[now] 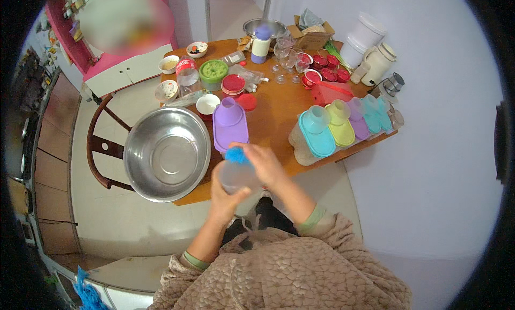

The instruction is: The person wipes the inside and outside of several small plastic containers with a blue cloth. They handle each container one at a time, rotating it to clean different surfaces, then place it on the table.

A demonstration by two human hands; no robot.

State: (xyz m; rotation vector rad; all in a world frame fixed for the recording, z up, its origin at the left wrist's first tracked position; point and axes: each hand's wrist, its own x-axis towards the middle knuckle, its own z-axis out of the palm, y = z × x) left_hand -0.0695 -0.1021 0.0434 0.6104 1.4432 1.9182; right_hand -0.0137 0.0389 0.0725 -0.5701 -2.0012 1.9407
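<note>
My left hand (224, 195) grips a translucent plastic container (237, 177) around its side, above the table's front edge. In my right hand (264, 165) is a bunched blue cloth or mesh scrubber (235, 154), pressed at the container's far rim. Blur hides the exact contact there. Just beyond my hands stands a storage container with a purple lid and spout (230, 127). To its left is a wide stainless steel basin (169, 153), which overhangs the table edge.
Several lidded containers (318, 135) line the table's right side by the wall. Stemmed glasses (287, 58), a thermos jug (261, 44), bowls (167, 90) and a large plastic bottle (188, 74) stand farther back. A wooden chair (105, 145) is at the left.
</note>
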